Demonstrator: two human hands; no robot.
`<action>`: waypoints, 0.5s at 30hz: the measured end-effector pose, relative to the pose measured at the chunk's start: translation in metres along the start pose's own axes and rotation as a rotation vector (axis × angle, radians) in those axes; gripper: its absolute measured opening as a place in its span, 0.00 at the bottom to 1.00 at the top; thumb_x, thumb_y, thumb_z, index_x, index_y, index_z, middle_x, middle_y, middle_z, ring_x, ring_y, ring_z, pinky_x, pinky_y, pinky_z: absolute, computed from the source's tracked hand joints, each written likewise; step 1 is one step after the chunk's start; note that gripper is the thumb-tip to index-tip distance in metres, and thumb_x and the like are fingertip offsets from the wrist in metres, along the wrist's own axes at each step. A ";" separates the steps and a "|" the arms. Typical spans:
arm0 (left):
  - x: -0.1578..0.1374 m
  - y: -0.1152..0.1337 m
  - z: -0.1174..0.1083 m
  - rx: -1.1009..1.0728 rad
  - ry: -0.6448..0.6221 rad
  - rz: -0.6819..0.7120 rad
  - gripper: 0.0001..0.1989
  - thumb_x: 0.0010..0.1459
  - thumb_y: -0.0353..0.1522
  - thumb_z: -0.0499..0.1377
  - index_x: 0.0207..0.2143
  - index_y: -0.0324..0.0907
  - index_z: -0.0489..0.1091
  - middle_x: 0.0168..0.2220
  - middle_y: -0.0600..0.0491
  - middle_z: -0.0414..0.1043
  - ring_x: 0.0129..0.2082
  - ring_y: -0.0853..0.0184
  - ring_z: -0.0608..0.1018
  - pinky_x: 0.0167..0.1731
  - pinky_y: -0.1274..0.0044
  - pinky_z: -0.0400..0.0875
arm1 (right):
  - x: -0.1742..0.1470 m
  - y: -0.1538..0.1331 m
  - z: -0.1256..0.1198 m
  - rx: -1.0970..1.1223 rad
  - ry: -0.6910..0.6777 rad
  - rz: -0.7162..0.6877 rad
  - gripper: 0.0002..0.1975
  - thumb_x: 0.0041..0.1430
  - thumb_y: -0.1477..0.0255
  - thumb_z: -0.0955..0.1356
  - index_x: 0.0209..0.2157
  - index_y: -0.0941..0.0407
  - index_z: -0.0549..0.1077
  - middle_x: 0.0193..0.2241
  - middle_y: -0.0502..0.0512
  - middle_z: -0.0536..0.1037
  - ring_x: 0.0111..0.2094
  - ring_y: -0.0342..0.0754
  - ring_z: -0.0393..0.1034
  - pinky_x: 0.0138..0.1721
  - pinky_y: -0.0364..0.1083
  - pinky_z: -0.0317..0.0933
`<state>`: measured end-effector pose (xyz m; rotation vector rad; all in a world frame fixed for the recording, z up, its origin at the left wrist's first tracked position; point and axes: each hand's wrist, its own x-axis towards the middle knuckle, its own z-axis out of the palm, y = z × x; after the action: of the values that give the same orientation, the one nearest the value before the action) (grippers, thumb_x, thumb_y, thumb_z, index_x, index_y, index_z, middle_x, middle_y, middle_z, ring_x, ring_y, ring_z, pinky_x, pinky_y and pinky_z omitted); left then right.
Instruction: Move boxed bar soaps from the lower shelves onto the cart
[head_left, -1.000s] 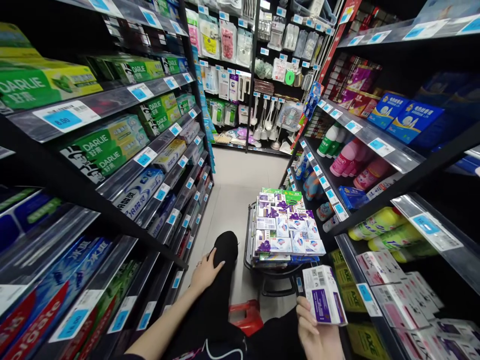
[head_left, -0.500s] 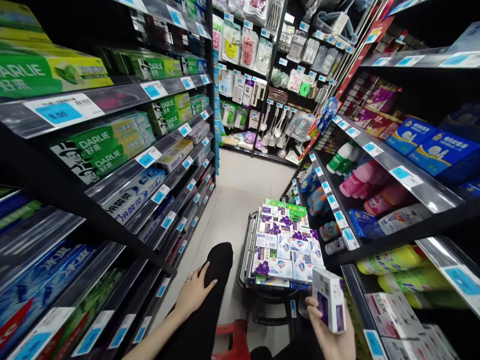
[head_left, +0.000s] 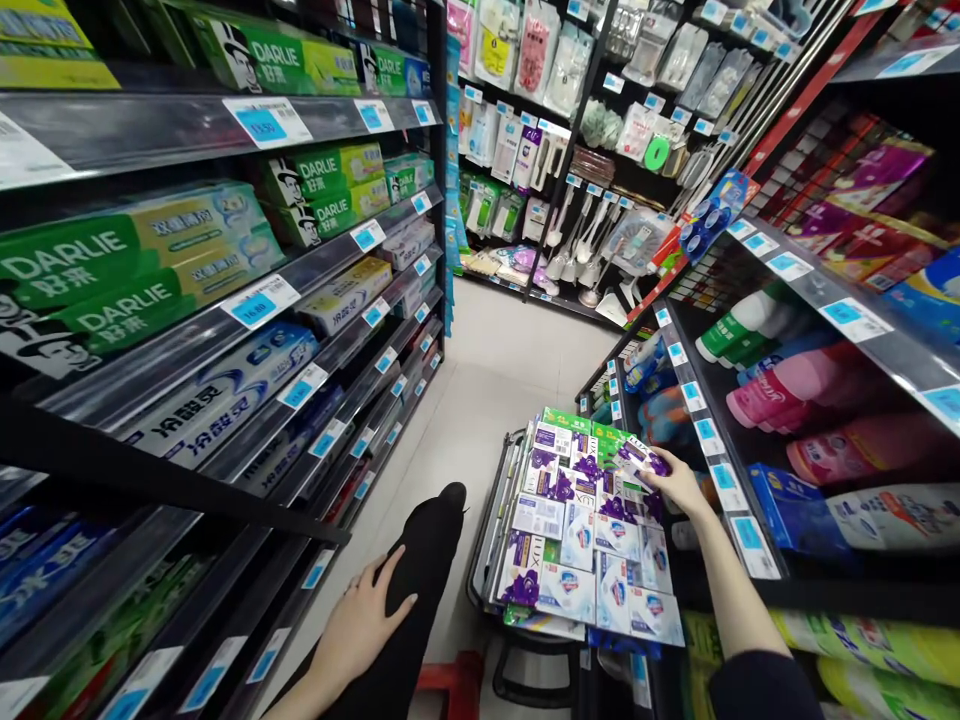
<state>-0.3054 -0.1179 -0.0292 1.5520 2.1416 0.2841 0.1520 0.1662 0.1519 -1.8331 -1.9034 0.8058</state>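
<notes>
My right hand reaches out over a black cart loaded with soap boxes in white, purple and green. Its fingers close on a white and purple soap box at the far right of the pile. My left hand lies flat on my knee in black trousers, holding nothing. I sit low in a shop aisle with the cart just in front of me.
Shelves of green Darlie toothpaste boxes line the left side. On the right, shelves hold pink and green bottles. A red stool shows under me. Pale floor runs ahead to a rack of hanging goods.
My right hand, which held a soap box close to me, has stretched forward to the far right of the cart's pile. The view has tilted up and to the right.
</notes>
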 end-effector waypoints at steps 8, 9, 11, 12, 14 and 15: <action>-0.001 -0.006 0.001 -0.072 0.013 -0.053 0.35 0.56 0.49 0.49 0.63 0.45 0.57 0.59 0.45 0.62 0.53 0.54 0.70 0.50 0.65 0.67 | 0.066 0.025 0.031 -0.246 -0.164 -0.104 0.34 0.35 0.70 0.72 0.49 0.65 0.72 0.46 0.66 0.76 0.46 0.58 0.71 0.51 0.52 0.61; -0.001 -0.006 0.002 -0.076 0.012 -0.055 0.35 0.56 0.49 0.49 0.63 0.45 0.57 0.59 0.45 0.62 0.54 0.54 0.70 0.50 0.65 0.67 | 0.070 0.028 0.033 -0.250 -0.180 -0.111 0.35 0.34 0.71 0.72 0.50 0.65 0.71 0.47 0.66 0.75 0.46 0.58 0.70 0.51 0.51 0.61; 0.000 -0.007 0.002 -0.073 0.015 -0.055 0.35 0.56 0.50 0.49 0.63 0.45 0.57 0.58 0.46 0.62 0.54 0.54 0.70 0.51 0.65 0.67 | 0.076 0.034 0.035 -0.248 -0.205 -0.123 0.36 0.35 0.73 0.71 0.51 0.64 0.70 0.48 0.65 0.74 0.47 0.57 0.70 0.52 0.51 0.60; 0.001 -0.007 0.002 -0.068 0.018 -0.053 0.35 0.56 0.50 0.49 0.63 0.45 0.57 0.58 0.46 0.63 0.54 0.54 0.70 0.51 0.65 0.67 | 0.079 0.036 0.036 -0.244 -0.215 -0.128 0.36 0.35 0.73 0.71 0.52 0.64 0.69 0.48 0.65 0.74 0.48 0.56 0.69 0.53 0.51 0.60; 0.001 -0.005 0.001 -0.052 0.017 -0.053 0.35 0.56 0.50 0.50 0.63 0.45 0.58 0.58 0.46 0.63 0.54 0.55 0.70 0.51 0.66 0.67 | 0.084 0.041 0.038 -0.230 -0.232 -0.141 0.36 0.35 0.74 0.71 0.52 0.62 0.69 0.49 0.63 0.73 0.49 0.55 0.69 0.53 0.50 0.59; 0.001 -0.004 0.001 -0.041 0.015 -0.054 0.35 0.55 0.50 0.50 0.63 0.45 0.58 0.58 0.46 0.63 0.54 0.55 0.70 0.52 0.66 0.66 | 0.086 0.042 0.039 -0.220 -0.239 -0.148 0.36 0.34 0.74 0.71 0.52 0.62 0.69 0.49 0.63 0.72 0.49 0.55 0.68 0.54 0.50 0.59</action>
<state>-0.3088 -0.1184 -0.0321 1.4707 2.1717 0.3205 0.1537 0.2448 0.0854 -1.7552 -2.3311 0.8243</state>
